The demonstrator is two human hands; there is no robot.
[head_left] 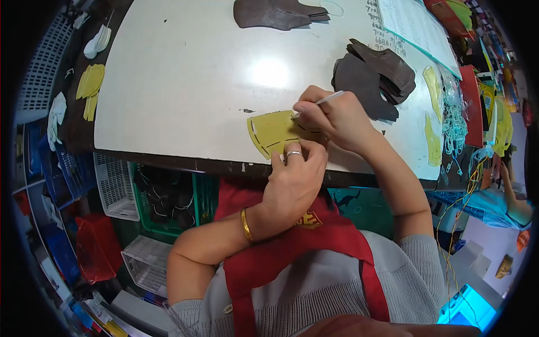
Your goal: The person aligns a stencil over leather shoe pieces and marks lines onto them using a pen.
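Note:
A yellow fan-shaped template (272, 129) with dashed slots along its edges lies near the front edge of the white table. My left hand (295, 177) holds it down by its near edge, fingers bent and pressed on it. In my right hand (339, 118) is a slim whitish pen (330, 98), gripped between thumb and fingers. Its tip meets the template's upper right part, partly hidden by my fingers. What lies under the template does not show. Just beyond my right hand is a stack of dark brown leather pieces (362, 81).
More brown leather pieces (269, 14) lie at the far edge. Narrow yellow templates (433, 140) and tangled pale-blue cord (455, 123) are at the right, below a written sheet (418, 28). Yellow pieces (90, 84) sit left. Crates (116, 185) stand under the table's front left.

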